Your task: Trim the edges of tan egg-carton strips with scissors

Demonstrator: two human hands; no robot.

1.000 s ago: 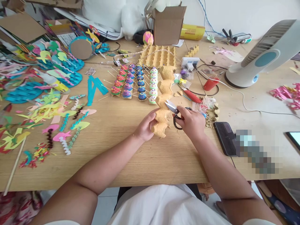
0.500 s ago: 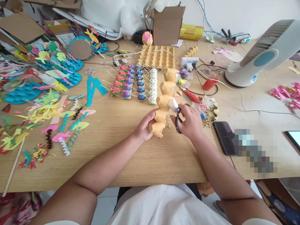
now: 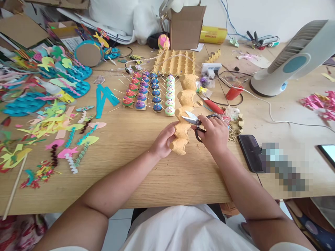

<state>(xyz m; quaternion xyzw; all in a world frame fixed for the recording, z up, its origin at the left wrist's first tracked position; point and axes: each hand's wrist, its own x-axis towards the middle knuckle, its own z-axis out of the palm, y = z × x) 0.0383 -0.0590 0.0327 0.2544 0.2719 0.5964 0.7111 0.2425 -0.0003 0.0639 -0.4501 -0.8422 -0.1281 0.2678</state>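
Note:
A tan strip of egg-carton cups runs away from me over the wooden table, and my left hand grips its near end from the left side. My right hand holds black-handled scissors, whose blades are spread and lie over the middle cup of the strip. Beyond the left hand stand rows of painted cups: red, purple, dark blue and white-green, with thin sticks poking out. Small tan crumbs lie by the strip.
A tan egg tray lies behind the rows. Colourful paper fish and scraps cover the left side. On the right are a red cup, a white fan, a black phone and a red-handled tool.
The scissor blades have opened wider and moved left over the strip. The near end of the strip has shifted slightly right with my left hand.

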